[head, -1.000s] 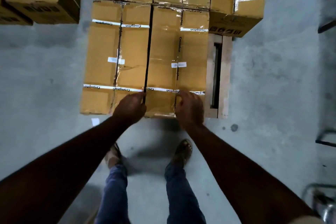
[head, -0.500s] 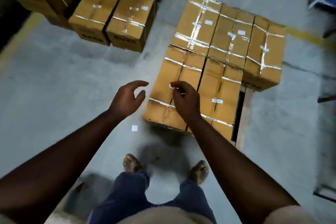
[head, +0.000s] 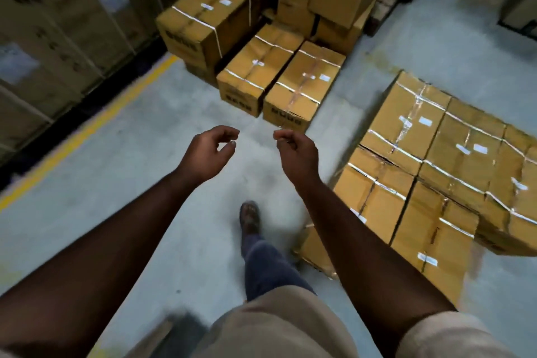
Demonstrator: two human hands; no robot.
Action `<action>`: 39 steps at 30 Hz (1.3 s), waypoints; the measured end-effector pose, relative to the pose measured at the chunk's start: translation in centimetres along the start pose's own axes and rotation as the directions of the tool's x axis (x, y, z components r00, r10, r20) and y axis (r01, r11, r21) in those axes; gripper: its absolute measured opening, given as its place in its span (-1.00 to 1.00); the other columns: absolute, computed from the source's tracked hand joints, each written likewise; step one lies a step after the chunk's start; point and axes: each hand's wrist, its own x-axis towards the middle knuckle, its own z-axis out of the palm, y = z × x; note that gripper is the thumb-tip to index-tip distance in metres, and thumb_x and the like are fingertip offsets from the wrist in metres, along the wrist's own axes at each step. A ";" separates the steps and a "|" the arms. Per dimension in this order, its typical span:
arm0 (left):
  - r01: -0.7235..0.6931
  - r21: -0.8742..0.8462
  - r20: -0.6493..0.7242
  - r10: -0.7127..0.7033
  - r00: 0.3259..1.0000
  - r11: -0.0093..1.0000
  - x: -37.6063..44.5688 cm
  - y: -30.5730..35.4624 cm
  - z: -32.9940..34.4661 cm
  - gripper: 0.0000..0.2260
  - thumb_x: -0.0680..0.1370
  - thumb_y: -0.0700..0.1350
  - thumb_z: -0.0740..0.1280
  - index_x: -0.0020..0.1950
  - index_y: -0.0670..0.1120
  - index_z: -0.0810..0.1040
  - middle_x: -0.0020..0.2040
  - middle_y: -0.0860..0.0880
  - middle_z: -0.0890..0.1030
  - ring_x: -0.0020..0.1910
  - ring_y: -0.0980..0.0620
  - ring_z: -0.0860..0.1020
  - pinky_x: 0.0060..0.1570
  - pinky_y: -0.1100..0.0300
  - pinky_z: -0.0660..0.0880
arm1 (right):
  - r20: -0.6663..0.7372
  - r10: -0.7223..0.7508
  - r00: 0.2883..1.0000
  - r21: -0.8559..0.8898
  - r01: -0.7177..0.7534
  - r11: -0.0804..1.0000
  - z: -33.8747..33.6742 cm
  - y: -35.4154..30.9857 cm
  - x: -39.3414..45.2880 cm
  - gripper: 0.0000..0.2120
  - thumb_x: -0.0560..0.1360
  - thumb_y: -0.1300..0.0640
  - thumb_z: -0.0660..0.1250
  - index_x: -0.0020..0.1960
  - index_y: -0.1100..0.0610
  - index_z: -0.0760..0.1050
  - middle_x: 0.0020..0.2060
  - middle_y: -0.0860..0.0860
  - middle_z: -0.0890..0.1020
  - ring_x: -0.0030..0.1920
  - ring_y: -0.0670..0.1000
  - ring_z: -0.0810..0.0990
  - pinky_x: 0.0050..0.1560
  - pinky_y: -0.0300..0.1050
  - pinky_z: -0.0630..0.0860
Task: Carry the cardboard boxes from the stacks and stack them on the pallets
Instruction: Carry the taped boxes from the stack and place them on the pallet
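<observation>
On the right, a full layer of taped cardboard boxes (head: 436,171) already sits packed edge to edge, the pallet beneath hidden — so part of the job looks done. Both hands hang empty over the grey floor (head: 116,171), left hand (head: 207,151) and right hand (head: 296,152) loosely curled, gripping nothing. Far ahead the stacks (head: 279,67) wait with plenty left — a yellow floor line (head: 96,122) and shelving (head: 58,23) flank the left.
</observation>
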 end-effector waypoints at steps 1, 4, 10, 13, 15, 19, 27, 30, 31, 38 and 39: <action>0.001 0.012 -0.004 -0.001 1.000 1.000 2.0 -1.1 -0.8 -0.79 0.62 -0.17 0.39 0.24 0.01 0.65 0.13 0.13 0.70 0.18 0.17 0.63 0.18 0.18 0.51 | 0.006 -0.003 1.000 -0.002 0.003 1.000 1.4 0.2 1.9 -0.79 0.59 0.26 0.36 0.12 0.07 0.71 0.03 -0.12 0.71 0.07 -0.16 0.65 0.14 -0.31 0.55; -0.066 0.092 0.007 0.066 0.998 0.994 11.4 -4.2 -3.6 -0.76 0.62 -0.20 0.38 0.27 -0.06 0.65 0.18 0.07 0.69 0.21 0.12 0.62 0.25 0.11 0.53 | 0.118 -0.080 0.990 -0.044 0.086 0.995 6.6 0.2 10.2 -0.80 0.60 0.27 0.37 0.15 0.10 0.70 0.08 -0.06 0.72 -0.04 -0.21 0.63 0.00 -0.48 0.46; -0.005 0.058 -0.030 0.007 1.000 0.998 29.8 -6.4 -9.1 -0.77 0.62 -0.16 0.38 0.27 -0.06 0.64 0.18 0.06 0.70 0.21 0.12 0.63 0.22 0.15 0.53 | 0.063 -0.037 0.997 -0.029 0.038 0.999 15.0 -3.7 28.1 -0.79 0.59 0.22 0.34 0.14 0.07 0.69 0.06 -0.10 0.73 0.05 -0.11 0.67 0.09 -0.16 0.59; 0.052 0.031 -0.009 -0.052 0.999 0.998 35.1 -8.1 -11.7 -0.76 0.62 -0.18 0.38 0.28 -0.06 0.64 0.17 0.05 0.70 0.20 0.14 0.63 0.21 0.14 0.54 | 0.101 0.018 0.995 0.017 -0.020 1.000 19.0 -6.0 34.2 -0.79 0.60 0.23 0.35 0.16 0.06 0.68 0.06 -0.10 0.73 0.08 -0.13 0.67 0.15 -0.12 0.60; 0.114 0.003 -0.020 -0.114 0.993 0.993 38.3 -9.6 -13.9 -0.76 0.62 -0.21 0.38 0.27 -0.06 0.64 0.15 0.05 0.71 0.18 0.16 0.64 0.22 0.12 0.56 | 0.131 0.057 0.990 0.027 -0.061 0.998 21.7 -7.4 37.2 -0.83 0.62 0.21 0.37 0.14 0.05 0.67 0.04 -0.11 0.72 0.04 -0.19 0.65 0.17 -0.11 0.59; 0.151 0.021 0.005 -0.151 0.988 0.988 47.3 -13.9 -17.5 -0.75 0.60 -0.26 0.37 0.25 -0.08 0.65 0.12 0.02 0.71 0.07 0.36 0.61 0.22 0.13 0.57 | 0.141 0.126 0.982 0.007 -0.129 0.992 27.2 -7.6 44.4 -0.86 0.62 0.14 0.38 0.08 -0.07 0.66 0.01 -0.15 0.71 0.07 -0.11 0.67 0.21 0.00 0.61; 0.171 0.030 0.114 -0.173 0.978 0.985 70.7 -24.6 -25.5 -0.79 0.58 -0.21 0.38 0.21 -0.11 0.66 0.13 -0.04 0.72 0.14 -0.02 0.67 0.25 -0.05 0.58 | 0.072 0.193 0.979 0.095 -0.199 0.975 43.4 -8.8 62.9 -0.85 0.62 0.20 0.42 0.08 -0.04 0.64 0.02 -0.10 0.73 0.04 -0.20 0.68 0.07 -0.33 0.54; 0.207 0.069 0.174 -0.216 0.961 0.976 77.7 -28.4 -27.7 -0.81 0.58 -0.22 0.41 0.16 -0.04 0.63 0.09 0.00 0.70 0.10 -0.01 0.66 0.21 -0.03 0.58 | 0.040 0.295 0.955 0.132 -0.298 0.945 47.9 -7.7 68.2 -0.88 0.62 0.22 0.42 0.11 0.05 0.65 -0.04 -0.06 0.73 -0.09 -0.27 0.66 -0.05 -0.37 0.55; 0.232 0.092 0.184 -0.246 0.952 0.968 79.4 -29.3 -28.1 -0.80 0.57 -0.23 0.43 0.16 -0.02 0.62 0.08 0.01 0.68 0.10 -0.02 0.64 0.20 0.00 0.57 | 0.038 0.332 0.942 0.125 -0.335 0.934 49.1 -6.7 69.5 -0.88 0.62 0.22 0.42 0.14 0.09 0.65 -0.03 -0.04 0.73 -0.07 -0.24 0.67 -0.01 -0.29 0.60; 0.309 0.250 0.403 -0.389 0.828 0.918 90.0 -38.2 -26.9 -0.48 0.55 -0.05 0.51 0.48 -0.09 0.47 0.41 -0.06 0.54 0.38 -0.06 0.51 0.37 0.00 0.46 | 0.266 0.474 0.839 -0.361 -0.370 0.856 56.7 3.3 77.7 0.00 0.45 -0.19 0.46 0.69 0.12 0.05 0.64 0.17 0.22 0.59 0.23 0.25 0.56 0.23 0.26; 0.285 0.282 0.427 -0.385 0.818 0.916 91.4 -39.6 -26.4 -0.43 0.55 -0.03 0.50 0.52 -0.10 0.43 0.48 -0.10 0.48 0.43 -0.11 0.47 0.40 -0.07 0.45 | 0.208 0.497 0.842 -0.372 -0.402 0.836 57.9 5.1 78.7 0.01 0.46 -0.13 0.50 0.69 0.16 0.02 0.64 0.21 0.17 0.61 0.26 0.20 0.57 0.26 0.23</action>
